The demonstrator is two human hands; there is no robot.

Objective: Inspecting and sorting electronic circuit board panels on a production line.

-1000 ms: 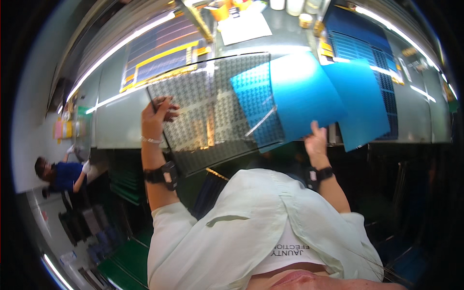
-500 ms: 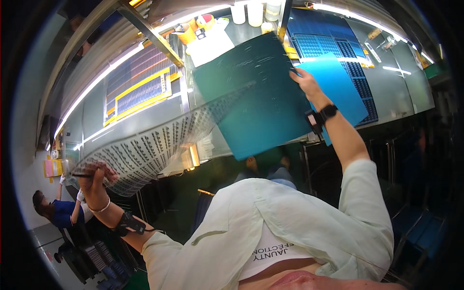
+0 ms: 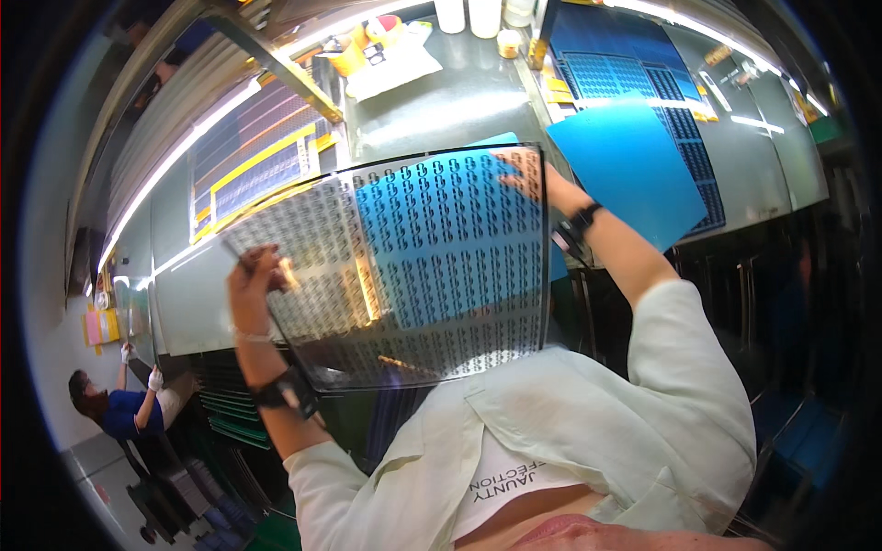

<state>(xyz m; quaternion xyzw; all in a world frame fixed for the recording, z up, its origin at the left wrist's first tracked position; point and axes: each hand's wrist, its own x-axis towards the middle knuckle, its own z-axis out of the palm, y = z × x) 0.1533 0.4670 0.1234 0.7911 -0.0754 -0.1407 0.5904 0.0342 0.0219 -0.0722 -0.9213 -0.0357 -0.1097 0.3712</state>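
Note:
In front of my body is a clear film sheet (image 3: pixel 441 275) printed with rows of small dark marks and edged in black. My left hand (image 3: pixel 257 271) is closed on its left edge. Behind the film's right part a blue sheet (image 3: pixel 491 140) shows through, its top corner sticking out above. My right hand (image 3: pixel 525 174) is at the blue sheet's upper right, seen partly through the film, with its fingers over the sheet's edge; the thumb is hidden. A second blue sheet (image 3: pixel 625 170) lies on the table to the right of that hand.
The metal-topped table (image 3: pixel 450 101) bears yellow-framed printed panels (image 3: pixel 266 174) on the left and dark blue patterned panels (image 3: pixel 675 138) on the right. Orange tape rolls (image 3: pixel 347 57) and white bottles (image 3: pixel 484 14) stand at the back. Far left, a person in blue (image 3: pixel 129 413) wears white gloves.
My left hand has swung the printed film rightward and in front of the blue sheet. My right hand has drawn the blue sheet nearer and to the left.

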